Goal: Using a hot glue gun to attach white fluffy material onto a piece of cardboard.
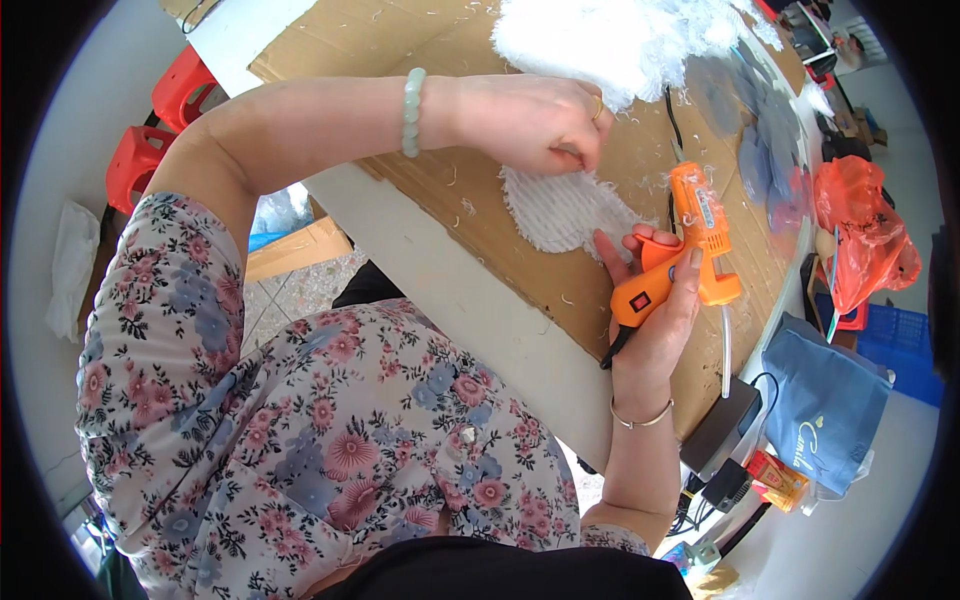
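My right hand point(655, 325) holds an orange hot glue gun point(703, 210), its nozzle pointing to the far side and a clear glue stick point(726, 350) sticking out of its near end. Fingertips of that hand touch the right edge of a white, fuzzy-edged fabric piece point(552, 212) lying on the cardboard. Over the far edge of the fabric, my left hand point(550, 125) is closed with curled fingers. Whatever its fingertips pinch, if anything, is hidden.
Cardboard point(440, 190) with loose white threads covers the white table point(400, 245). A white fluffy heap point(600, 45) lies at the back, with translucent grey pieces point(765, 160) to its right. Beyond the right edge are a red plastic bag point(860, 225) and a blue bag point(825, 400). Red stools point(135, 160) stand left.
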